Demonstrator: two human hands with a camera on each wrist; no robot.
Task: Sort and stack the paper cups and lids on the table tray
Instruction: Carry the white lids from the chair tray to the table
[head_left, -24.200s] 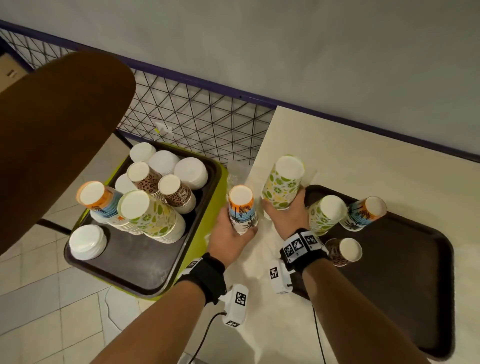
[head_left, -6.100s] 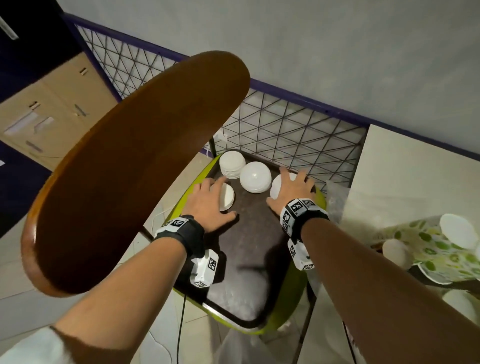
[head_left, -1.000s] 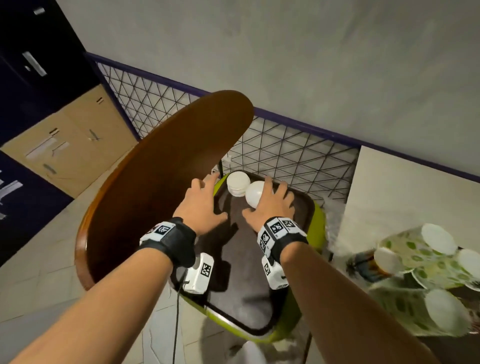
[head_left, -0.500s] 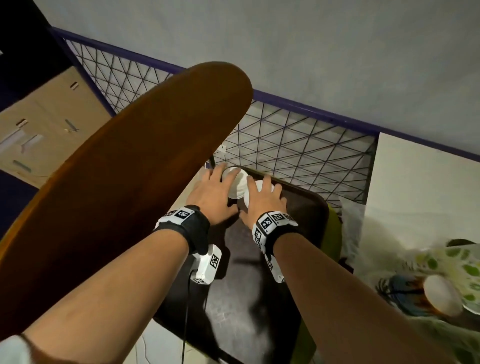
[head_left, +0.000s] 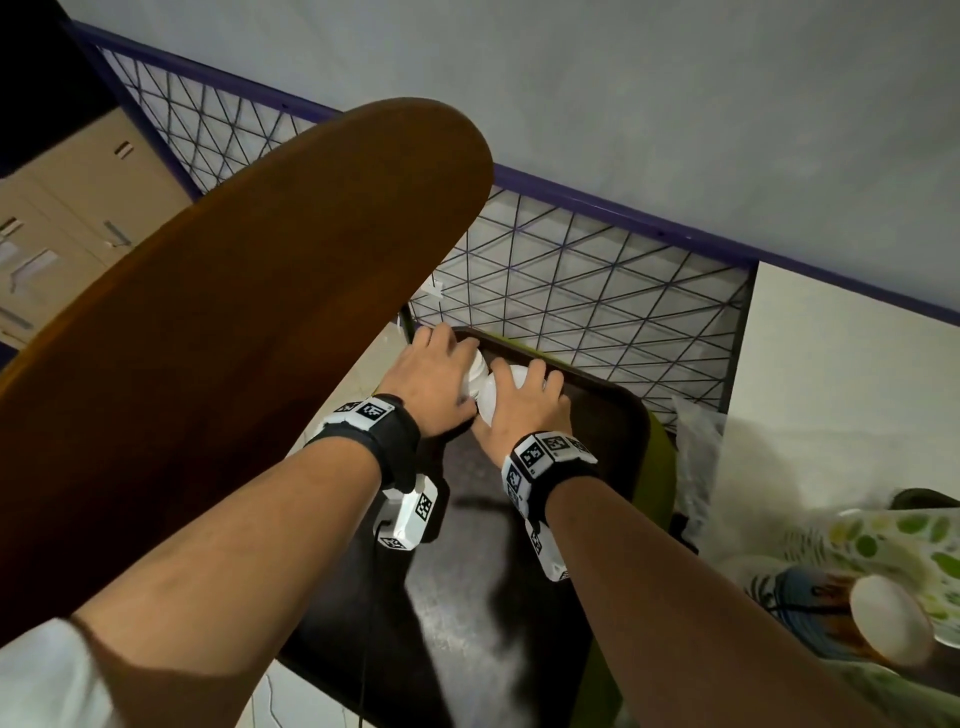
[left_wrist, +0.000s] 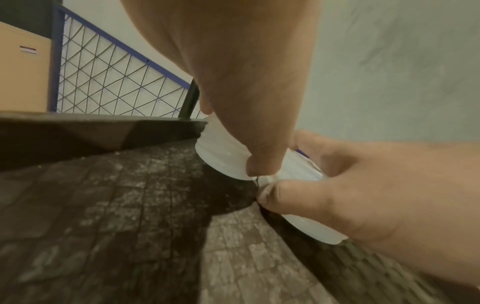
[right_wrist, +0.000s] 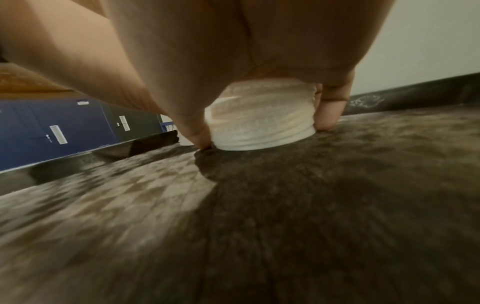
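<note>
Two stacks of white lids stand side by side at the far end of a dark tray (head_left: 613, 431) on a green seat. My left hand (head_left: 457, 364) grips the left lid stack (head_left: 479, 365) from above, with the thumb on its near side in the left wrist view (left_wrist: 221, 156). My right hand (head_left: 519, 387) grips the right lid stack (head_left: 511, 375), thumb and fingers down its sides (right_wrist: 262, 121). The stacks touch each other. Patterned paper cups (head_left: 893, 540) lie blurred at the lower right on the table.
A brown wooden chair back (head_left: 234, 338) rises close on the left of my left arm. A wire-mesh panel (head_left: 597, 291) stands just behind the tray. The cream table (head_left: 841, 374) is on the right, with a dark tray edge (head_left: 924, 501) by the cups.
My left hand has moved from the tray's left side onto the left lid stack. Both hands have closed round their stacks and the stacks now sit together.
</note>
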